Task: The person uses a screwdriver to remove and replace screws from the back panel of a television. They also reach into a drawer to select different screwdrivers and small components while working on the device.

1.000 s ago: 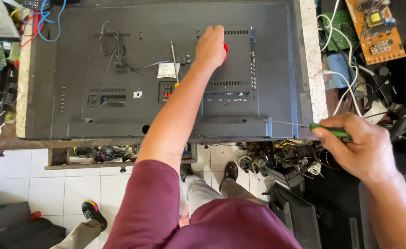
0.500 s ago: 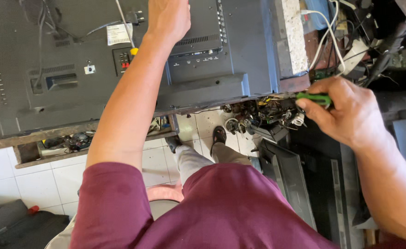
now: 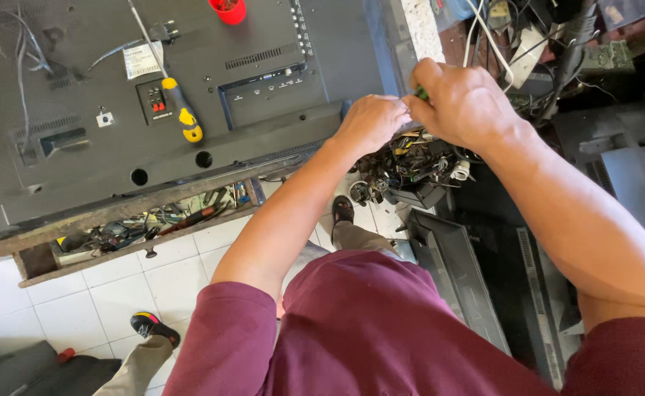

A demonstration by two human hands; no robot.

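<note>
Your right hand (image 3: 465, 103) is clenching a green-handled tool (image 3: 420, 93) at the television back panel's (image 3: 264, 81) right edge, your left hand (image 3: 372, 121) closing beside it; the panel is sitting unopened

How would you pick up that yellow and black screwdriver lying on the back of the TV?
Grip the screwdriver by its fat yellow-and-black handle, coming from above. It lies flat on the TV, handle end nearest the person, thin shaft pointing away.
</note>
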